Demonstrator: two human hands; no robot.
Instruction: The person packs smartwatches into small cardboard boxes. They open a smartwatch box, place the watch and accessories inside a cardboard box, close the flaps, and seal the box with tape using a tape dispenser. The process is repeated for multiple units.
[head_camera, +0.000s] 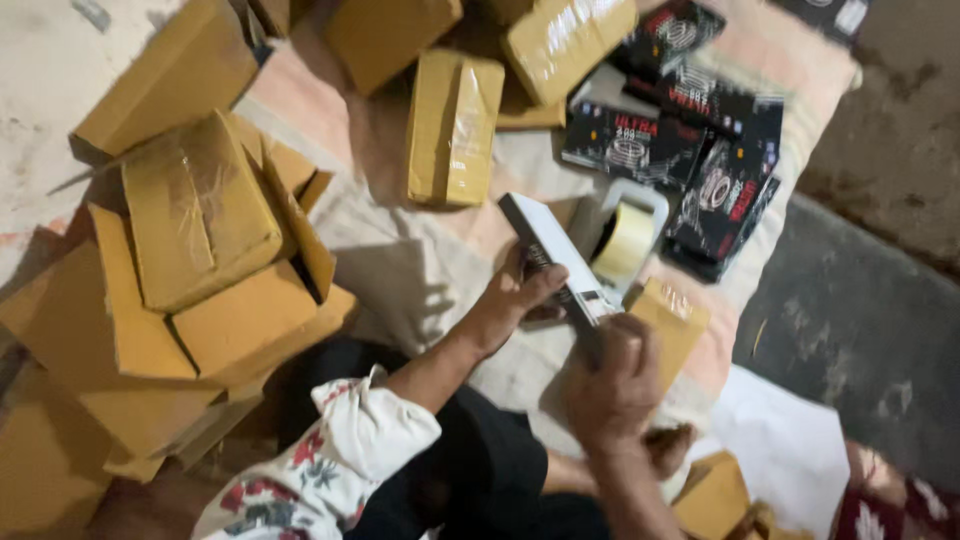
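My left hand (515, 298) grips the side of a long, flat box (553, 255) with a white edge and a dark printed face, held tilted above a pale cloth. My right hand (612, 385) closes over the near end of the same box. Just beyond it lies a tape dispenser with a roll of clear tape (626, 240). A small brown cardboard box (672, 320) sits right beside my right hand. My left sleeve (335, 460) is white with red flowers.
Taped brown parcels (453, 125) lie at the top. Folded cardboard boxes (200, 270) pile up at the left. Several black printed boxes (690, 140) lie at the upper right. The pale cloth (420, 265) covers the floor; grey floor (860, 320) shows at the right.
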